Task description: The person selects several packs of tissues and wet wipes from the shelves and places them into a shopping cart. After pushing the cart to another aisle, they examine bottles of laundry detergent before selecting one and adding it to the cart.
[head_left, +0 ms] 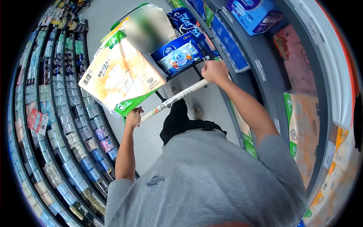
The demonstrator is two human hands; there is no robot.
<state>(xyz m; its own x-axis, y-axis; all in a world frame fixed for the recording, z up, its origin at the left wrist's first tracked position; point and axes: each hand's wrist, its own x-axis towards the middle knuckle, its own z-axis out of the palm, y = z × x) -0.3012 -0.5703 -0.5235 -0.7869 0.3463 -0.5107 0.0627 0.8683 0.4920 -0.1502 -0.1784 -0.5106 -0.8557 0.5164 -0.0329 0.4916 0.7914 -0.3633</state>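
A white shopping cart handle [177, 99] with printed lettering runs at a slant in front of my body. At its lower left end my left hand [133, 118] is closed round it, close to the corner of a large beige and green tissue pack [123, 77]. My right hand [215, 72] grips the upper right end in a fist. Just beyond the handle, a blue and white wet wipes pack [179, 56] lies in the cart beside the tissue pack. Behind them is a pale item with a blurred green patch [147, 28], next to dark blue packaging [185, 20].
Shelves of small packs [72, 125] line the left side of the aisle. On the right, a grey shelf unit [261, 68] stands near my right arm, holding tissue packs [304, 132] and a blue pack [253, 15]. Pale floor tiles [145, 151] lie below.
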